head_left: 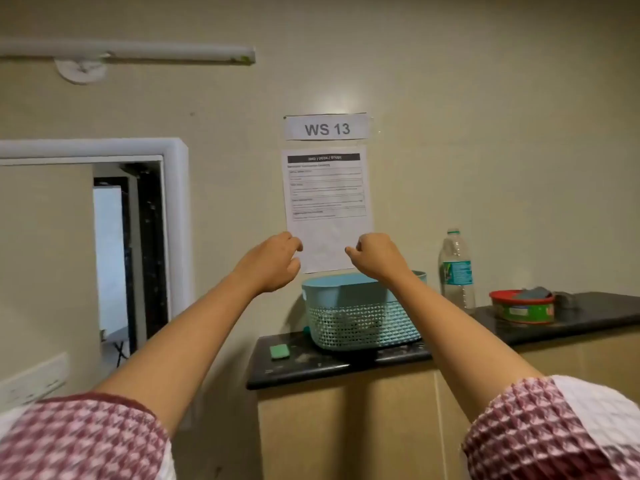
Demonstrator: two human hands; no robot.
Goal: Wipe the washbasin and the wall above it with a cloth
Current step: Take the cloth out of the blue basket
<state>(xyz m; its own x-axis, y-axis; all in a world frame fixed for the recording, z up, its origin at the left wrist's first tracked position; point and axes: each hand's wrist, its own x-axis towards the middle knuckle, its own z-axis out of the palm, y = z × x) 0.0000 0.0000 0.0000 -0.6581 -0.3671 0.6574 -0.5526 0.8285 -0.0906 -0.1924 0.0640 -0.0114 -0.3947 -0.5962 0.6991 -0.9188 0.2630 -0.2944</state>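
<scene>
Both my arms reach up toward the beige wall. My left hand and my right hand are loosely curled at the lower corners of a printed sheet taped to the wall under a "WS 13" label. The fingers hold nothing that I can see. A grey cloth lies on a red and green tub on the right of the black counter. A small green sponge lies on the counter's left end. No washbasin is in view.
A teal plastic basket stands on the counter below my hands. A clear water bottle stands beside it. A white-framed mirror hangs at the left, a tube light above it, and a switch plate below.
</scene>
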